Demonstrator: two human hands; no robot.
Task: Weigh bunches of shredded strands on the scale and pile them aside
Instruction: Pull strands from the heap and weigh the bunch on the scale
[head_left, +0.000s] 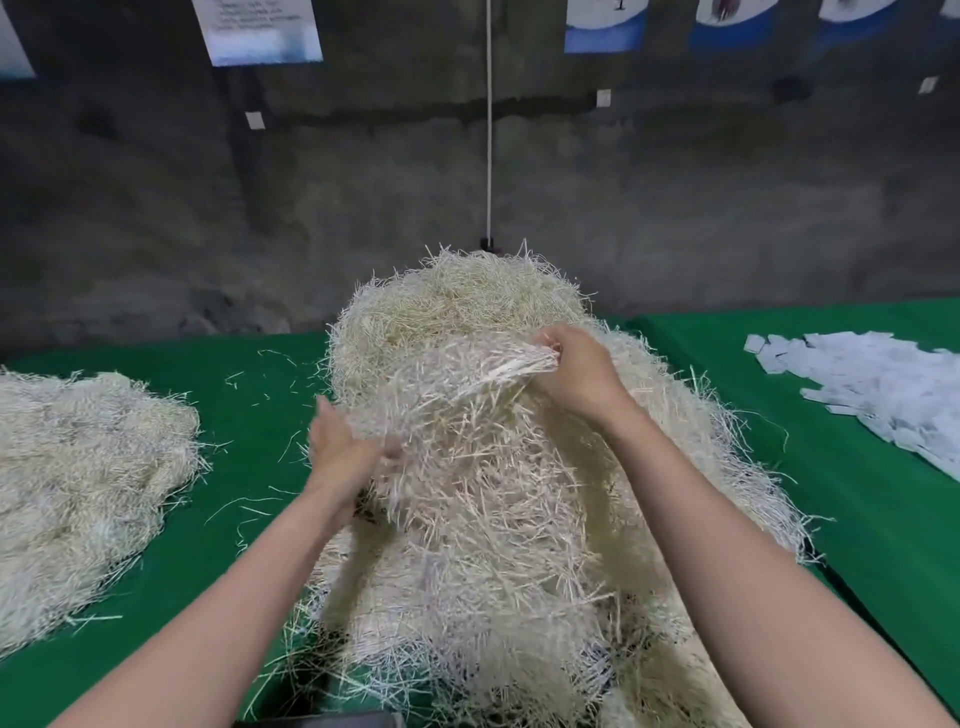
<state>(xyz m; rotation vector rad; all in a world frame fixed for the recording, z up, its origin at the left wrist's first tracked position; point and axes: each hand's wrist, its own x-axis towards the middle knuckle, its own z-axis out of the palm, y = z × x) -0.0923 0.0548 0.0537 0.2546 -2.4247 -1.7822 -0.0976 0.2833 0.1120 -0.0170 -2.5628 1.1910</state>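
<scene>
A tall heap of pale shredded strands (519, 545) fills the middle of the green table (244, 415). My right hand (576, 371) grips one end of a bunch of strands (441, 384) lifted off the heap's top. My left hand (340, 454) holds the bunch's lower left edge, its fingers partly buried in the strands. A second, flatter pile of strands (88, 478) lies on the table at the left. A dark edge, possibly the scale (332, 721), shows at the bottom of the frame, mostly hidden.
Several white paper slips (872, 384) lie spread on the table at the right. Loose strands are scattered on the green cloth between the two piles. A grey concrete wall with a hanging white cord (489, 130) stands behind the table.
</scene>
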